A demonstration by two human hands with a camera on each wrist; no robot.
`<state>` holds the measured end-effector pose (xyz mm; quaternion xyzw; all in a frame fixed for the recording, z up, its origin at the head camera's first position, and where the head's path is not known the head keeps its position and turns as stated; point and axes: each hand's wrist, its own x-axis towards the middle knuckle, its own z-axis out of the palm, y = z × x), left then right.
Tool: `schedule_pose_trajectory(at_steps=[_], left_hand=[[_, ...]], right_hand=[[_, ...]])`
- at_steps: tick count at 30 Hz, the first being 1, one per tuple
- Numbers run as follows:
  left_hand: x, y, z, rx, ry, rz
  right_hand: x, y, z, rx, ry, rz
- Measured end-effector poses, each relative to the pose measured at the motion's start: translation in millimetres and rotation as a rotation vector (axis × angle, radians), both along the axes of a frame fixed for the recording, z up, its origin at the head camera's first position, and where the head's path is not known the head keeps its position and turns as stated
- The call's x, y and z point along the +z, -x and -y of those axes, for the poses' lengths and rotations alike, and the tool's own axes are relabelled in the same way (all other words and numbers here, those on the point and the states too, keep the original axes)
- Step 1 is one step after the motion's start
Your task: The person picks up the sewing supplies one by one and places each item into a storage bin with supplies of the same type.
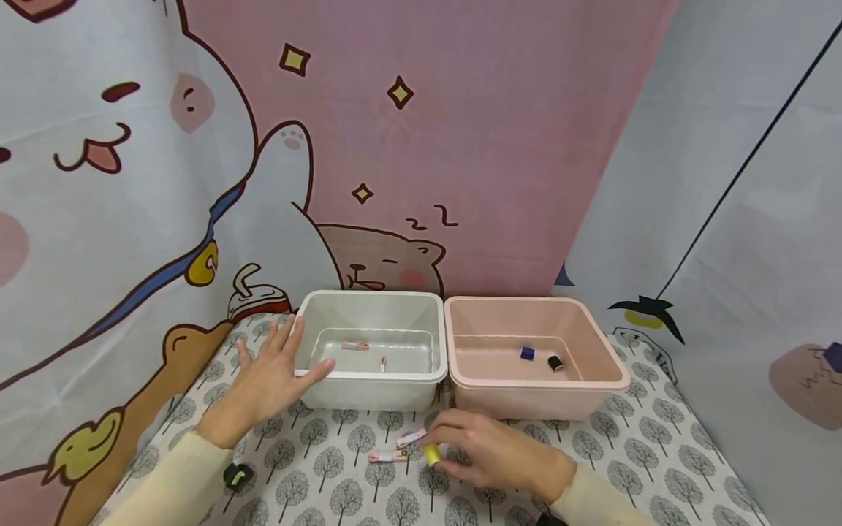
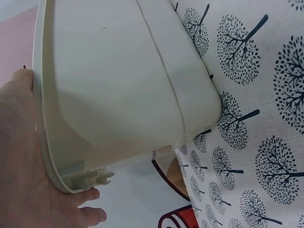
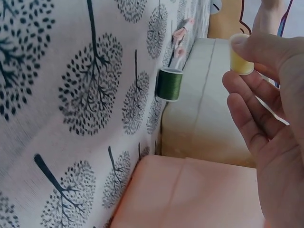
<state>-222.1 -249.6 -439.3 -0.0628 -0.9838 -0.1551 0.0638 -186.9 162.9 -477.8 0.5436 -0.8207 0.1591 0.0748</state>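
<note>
As left hand [image 1: 266, 376] touches white bin [image 1: 378, 394], right hand [image 1: 500, 451] pinches yellow thread spool [image 1: 431, 454]

While the left hand spreads its fingers at the white bin's left front corner, the right hand clamps the yellow thread spool between thumb and fingers, above the cloth-covered bench [image 1: 375, 508]. Near it lie two pink-and-white bundles [image 1: 388, 456] and a green thread spool [image 3: 169, 85]. The pink bin [image 1: 526, 400] contains blue [image 1: 528, 353] and black [image 1: 555, 363] spools.

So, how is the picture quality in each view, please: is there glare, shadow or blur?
Head: faint sheen on the floor of the white bin; left wrist: soft shadow on that bin's side near the left hand; right wrist: yellow spool looks washed out, distant pink bundles soft, green spool clearer.
</note>
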Motion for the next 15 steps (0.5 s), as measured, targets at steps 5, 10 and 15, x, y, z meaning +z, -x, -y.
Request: schedule_pose_trajectory(at_steps=[5,10,15], left_hand=[[-0.6,0.0,0.4,-0.002,-0.001,-0.005],[-0.8,0.2,0.9,-0.002,0.003,-0.008],[-0.9,-0.2,1.1,-0.005,0.000,-0.010]], right_hand=[[6.0,1.0,-1,0.015,0.015,-0.008],[10.8,3.7,-2,0.042,0.042,-0.057],[15.7,6.8,-4,0.064,0.065,-0.085]])
